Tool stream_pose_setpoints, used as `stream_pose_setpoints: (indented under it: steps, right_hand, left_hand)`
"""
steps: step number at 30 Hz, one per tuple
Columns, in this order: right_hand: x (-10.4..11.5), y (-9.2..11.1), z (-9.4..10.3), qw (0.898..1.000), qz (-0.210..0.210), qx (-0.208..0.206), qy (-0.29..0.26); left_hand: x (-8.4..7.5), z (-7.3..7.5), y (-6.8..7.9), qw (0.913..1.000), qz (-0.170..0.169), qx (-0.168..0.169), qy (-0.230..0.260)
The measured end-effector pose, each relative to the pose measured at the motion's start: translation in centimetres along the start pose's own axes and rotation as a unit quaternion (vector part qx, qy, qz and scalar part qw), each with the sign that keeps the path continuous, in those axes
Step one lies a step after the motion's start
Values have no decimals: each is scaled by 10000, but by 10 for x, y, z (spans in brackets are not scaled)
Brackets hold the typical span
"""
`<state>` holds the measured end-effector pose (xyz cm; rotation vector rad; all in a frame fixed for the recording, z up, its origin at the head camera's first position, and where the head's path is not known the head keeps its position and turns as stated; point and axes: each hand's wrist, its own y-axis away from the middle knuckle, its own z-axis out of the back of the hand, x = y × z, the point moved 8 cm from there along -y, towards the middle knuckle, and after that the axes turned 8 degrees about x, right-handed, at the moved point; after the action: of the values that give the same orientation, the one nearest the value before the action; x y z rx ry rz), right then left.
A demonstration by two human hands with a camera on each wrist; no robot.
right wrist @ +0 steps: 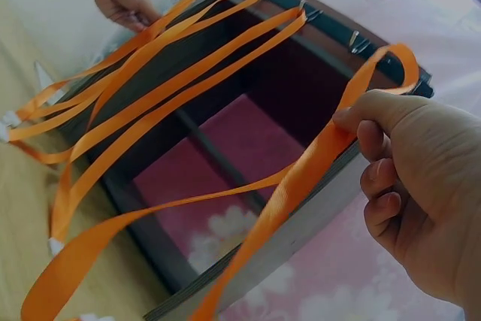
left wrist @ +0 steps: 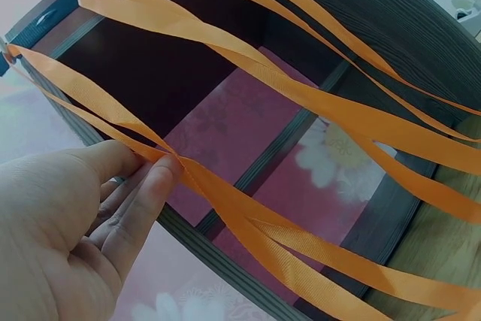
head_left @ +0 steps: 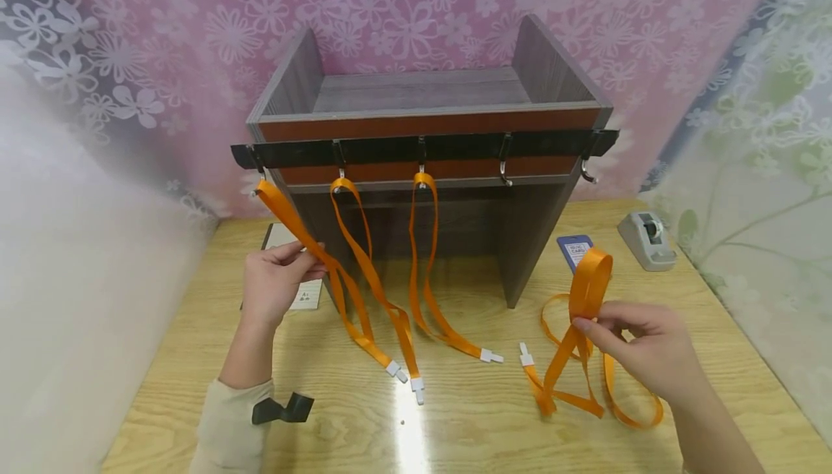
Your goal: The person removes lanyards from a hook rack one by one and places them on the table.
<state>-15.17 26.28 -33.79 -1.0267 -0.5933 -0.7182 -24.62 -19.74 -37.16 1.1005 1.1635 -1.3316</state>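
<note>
My left hand (head_left: 276,282) pinches the leftmost orange lanyard (head_left: 286,214) partway down, below the hook it hangs from. In the left wrist view, its two straps are squeezed together between thumb and fingertips. Two more orange lanyards (head_left: 367,264) (head_left: 413,257) hang from the neighbouring hooks, their white clips near the tabletop. At the right, my right hand (head_left: 643,344) pinches another lanyard (head_left: 590,282) just below its upright loop. The rest of that strap dangles toward the table. Another orange lanyard (head_left: 633,416) lies on the table beneath this hand.
A grey wooden shelf unit (head_left: 429,91) carries a black hook rail (head_left: 377,150), with two further hooks (head_left: 505,173) (head_left: 588,172) at its right. Behind the right hand are a blue ID card holder (head_left: 575,248) and a tape dispenser (head_left: 646,240). A paper pad (head_left: 305,296) lies behind the left hand.
</note>
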Motion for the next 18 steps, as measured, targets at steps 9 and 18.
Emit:
stream_pose_setpoints:
  steps: [9, 18]
  right_hand:
    - [-24, 16, -13, 9923, -884, 566, 657]
    - [-48, 34, -24, 9862, -1276, 806, 682]
  left_hand:
    - [-3, -1, -2, 10000, -9, 65, 43]
    - [-2, -1, 0, 10000, 63, 41, 44]
